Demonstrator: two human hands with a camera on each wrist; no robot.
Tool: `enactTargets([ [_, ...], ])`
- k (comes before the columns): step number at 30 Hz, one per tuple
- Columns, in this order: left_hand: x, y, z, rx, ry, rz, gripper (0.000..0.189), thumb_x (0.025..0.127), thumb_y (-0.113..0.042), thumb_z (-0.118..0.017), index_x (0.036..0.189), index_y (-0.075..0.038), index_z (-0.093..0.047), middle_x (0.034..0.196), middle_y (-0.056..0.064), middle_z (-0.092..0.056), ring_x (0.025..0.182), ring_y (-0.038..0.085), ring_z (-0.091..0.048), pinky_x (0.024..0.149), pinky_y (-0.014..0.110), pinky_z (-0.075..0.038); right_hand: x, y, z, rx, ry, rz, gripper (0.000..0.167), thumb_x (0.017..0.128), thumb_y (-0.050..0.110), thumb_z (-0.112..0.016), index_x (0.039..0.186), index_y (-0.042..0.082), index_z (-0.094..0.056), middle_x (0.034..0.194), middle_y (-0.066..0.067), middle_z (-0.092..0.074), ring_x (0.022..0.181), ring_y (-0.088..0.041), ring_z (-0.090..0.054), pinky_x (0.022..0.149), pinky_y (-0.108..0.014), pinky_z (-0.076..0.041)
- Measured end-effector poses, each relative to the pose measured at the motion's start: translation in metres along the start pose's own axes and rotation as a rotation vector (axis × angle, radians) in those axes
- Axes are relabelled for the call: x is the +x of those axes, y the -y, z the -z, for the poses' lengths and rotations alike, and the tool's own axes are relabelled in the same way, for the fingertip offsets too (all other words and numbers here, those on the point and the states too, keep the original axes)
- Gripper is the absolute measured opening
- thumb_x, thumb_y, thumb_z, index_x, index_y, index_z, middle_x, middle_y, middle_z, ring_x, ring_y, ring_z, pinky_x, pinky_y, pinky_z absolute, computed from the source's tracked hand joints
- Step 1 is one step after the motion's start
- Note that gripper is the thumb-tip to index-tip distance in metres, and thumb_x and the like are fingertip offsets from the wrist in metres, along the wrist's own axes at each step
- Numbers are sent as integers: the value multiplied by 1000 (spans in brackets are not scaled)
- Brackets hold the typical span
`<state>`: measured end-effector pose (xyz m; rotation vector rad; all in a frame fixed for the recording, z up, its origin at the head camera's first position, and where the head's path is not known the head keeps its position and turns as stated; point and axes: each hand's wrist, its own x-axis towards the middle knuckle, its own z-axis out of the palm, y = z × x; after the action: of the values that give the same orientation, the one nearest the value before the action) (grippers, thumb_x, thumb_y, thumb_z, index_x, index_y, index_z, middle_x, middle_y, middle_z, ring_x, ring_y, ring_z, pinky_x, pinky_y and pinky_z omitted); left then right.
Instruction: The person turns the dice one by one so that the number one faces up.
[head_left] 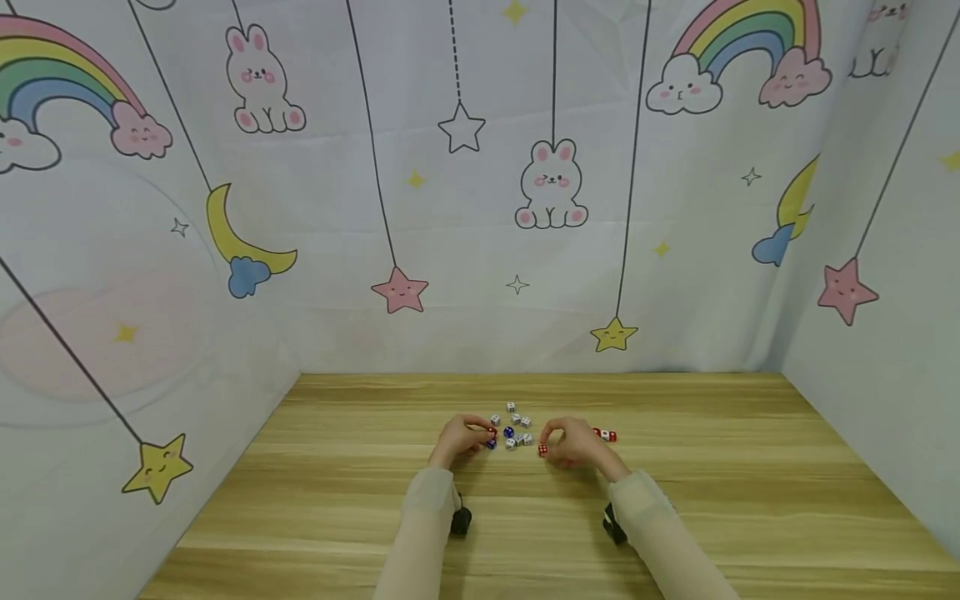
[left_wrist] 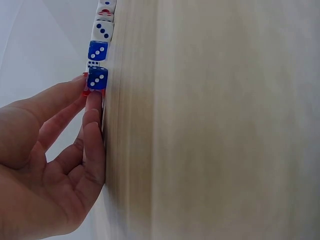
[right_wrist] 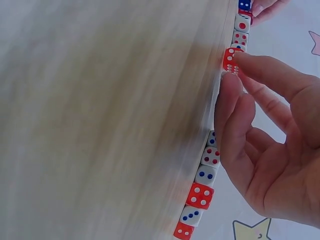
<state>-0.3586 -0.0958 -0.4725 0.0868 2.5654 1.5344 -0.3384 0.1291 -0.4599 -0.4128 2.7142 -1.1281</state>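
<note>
Near the middle of the wooden table, my left hand (head_left: 460, 438) pinches a red die (head_left: 492, 432) with thumb and fingertips. A blue die (left_wrist: 97, 80) sits right at those fingertips in the left wrist view, partly covering the red one. Across from it, my right hand (head_left: 575, 443) holds another red die (right_wrist: 230, 59) between thumb and finger, close over the tabletop. Between the two hands lie several small white dice (head_left: 511, 444) and a round-looking blue die (head_left: 508, 432).
A row of red and white dice (head_left: 605, 435) lies beyond the right hand, partly hidden by it. Farther back is a lone white die (head_left: 512, 407). Printed cloth walls (head_left: 480, 333) enclose the wooden table (head_left: 360, 533) at the back and sides.
</note>
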Motion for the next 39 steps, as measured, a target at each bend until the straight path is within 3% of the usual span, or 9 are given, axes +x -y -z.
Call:
enactTargets([
  [13, -2, 0, 0, -9, -4, -3, 20, 81, -13, -64, 97, -2, -68, 78, 10, -69, 46, 6, -45, 46, 21, -40, 2, 0, -2, 11, -7, -21, 3, 78, 9, -63, 81, 9, -65, 56, -4, -60, 42, -10, -49, 38, -21, -38],
  [24, -1, 1, -1, -10, -5, 2, 20, 81, -13, -64, 97, -2, -68, 74, 6, -68, 46, 6, -45, 46, 20, -40, 2, -1, -3, -17, -26, -26, 8, 84, 15, -61, 81, 10, -66, 55, -2, -58, 42, -11, -52, 39, -24, -41],
  [30, 0, 0, 0, -8, -5, 1, 20, 81, -13, -64, 97, -1, -67, 75, 7, -68, 46, 6, -44, 45, 20, -39, 2, 4, -3, -37, -19, -7, 6, 81, 16, -64, 81, 10, -65, 58, -4, -61, 43, -11, -50, 40, -24, -42],
  [39, -2, 1, -1, 17, -6, -13, 20, 82, -15, -63, 97, -4, -68, 79, 8, -69, 48, 6, -47, 48, 21, -42, 3, 12, -7, -156, -47, 1, 11, 71, 15, -73, 74, 13, -62, 63, 0, -58, 43, -9, -48, 41, -23, -38],
])
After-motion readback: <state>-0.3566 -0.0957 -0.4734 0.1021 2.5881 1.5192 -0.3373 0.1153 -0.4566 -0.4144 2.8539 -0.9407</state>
